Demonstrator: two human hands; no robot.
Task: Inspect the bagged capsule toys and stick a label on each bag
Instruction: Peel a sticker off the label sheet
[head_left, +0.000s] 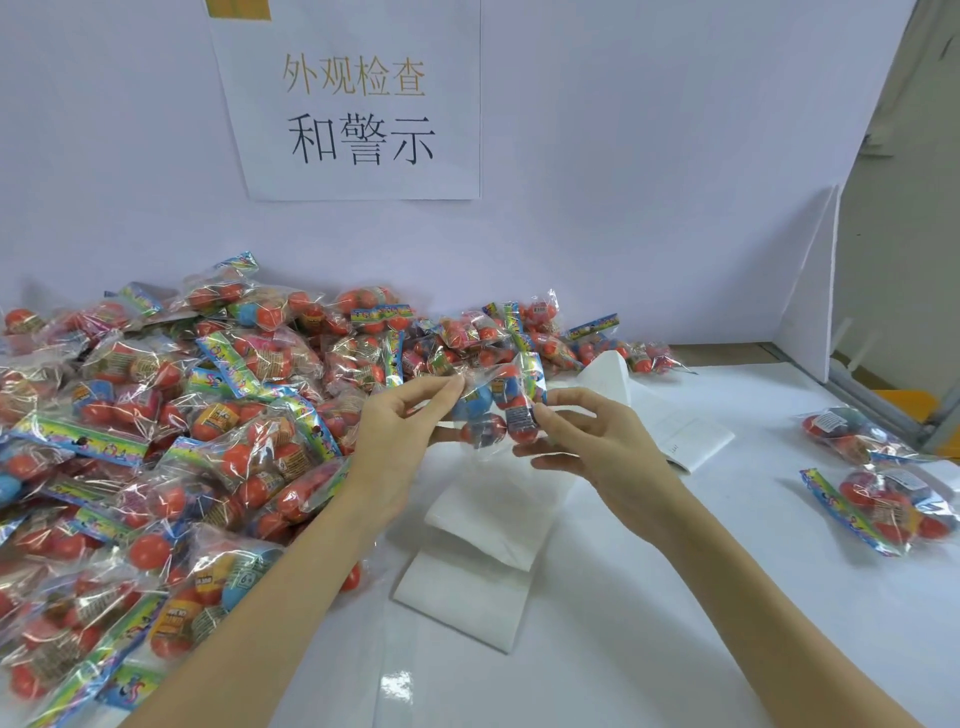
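Observation:
A clear bag of red and blue capsule toys (496, 408) is held up above the white table, between both hands. My left hand (400, 441) pinches its left edge with thumb and fingertips. My right hand (592, 441) grips its right side, fingers curled round the capsules. A long strip of white label backing paper (483, 551) lies on the table right under the bag. A big pile of bagged capsule toys (171, 441) covers the left half of the table.
Two bagged capsule toys (878, 483) lie apart at the right edge. A small white booklet (685, 436) sits behind my right hand. A paper sign (358, 104) hangs on the white back wall. A white partition (810, 291) closes off the right.

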